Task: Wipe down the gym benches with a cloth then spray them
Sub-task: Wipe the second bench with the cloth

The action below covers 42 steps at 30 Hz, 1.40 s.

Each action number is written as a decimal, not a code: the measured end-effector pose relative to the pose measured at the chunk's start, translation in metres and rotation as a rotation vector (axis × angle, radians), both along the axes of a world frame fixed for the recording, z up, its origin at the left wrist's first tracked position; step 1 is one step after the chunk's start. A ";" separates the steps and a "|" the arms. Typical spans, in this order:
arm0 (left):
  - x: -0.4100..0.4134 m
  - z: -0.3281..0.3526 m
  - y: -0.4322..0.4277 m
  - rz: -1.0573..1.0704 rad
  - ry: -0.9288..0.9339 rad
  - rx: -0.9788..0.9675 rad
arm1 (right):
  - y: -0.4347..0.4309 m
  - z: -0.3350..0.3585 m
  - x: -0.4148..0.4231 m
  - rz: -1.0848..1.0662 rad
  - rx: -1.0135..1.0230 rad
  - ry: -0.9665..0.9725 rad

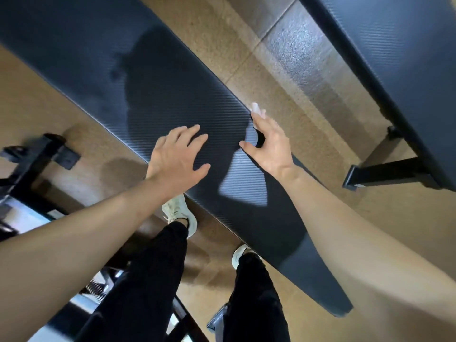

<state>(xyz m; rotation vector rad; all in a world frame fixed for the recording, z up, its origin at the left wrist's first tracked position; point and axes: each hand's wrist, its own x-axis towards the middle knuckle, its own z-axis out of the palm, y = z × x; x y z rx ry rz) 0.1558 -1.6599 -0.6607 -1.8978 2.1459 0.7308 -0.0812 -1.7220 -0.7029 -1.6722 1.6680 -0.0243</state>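
The right grip (270,146) pinches white cloth (256,108) at bench (172,90) edge; left grip (176,156) spread wide.

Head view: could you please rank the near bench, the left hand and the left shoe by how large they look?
1. near bench, by far the largest
2. left hand, though it is nearer the camera
3. left shoe, partly hidden

The floor (222,45) is tan and speckled, with a bright glare (293,53) upper centre. A black metal frame (37,154) stands at left.
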 end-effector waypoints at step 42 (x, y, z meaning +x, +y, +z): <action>0.266 -0.009 -0.152 0.582 -0.128 0.019 | -0.215 -0.005 0.294 0.251 0.030 -0.113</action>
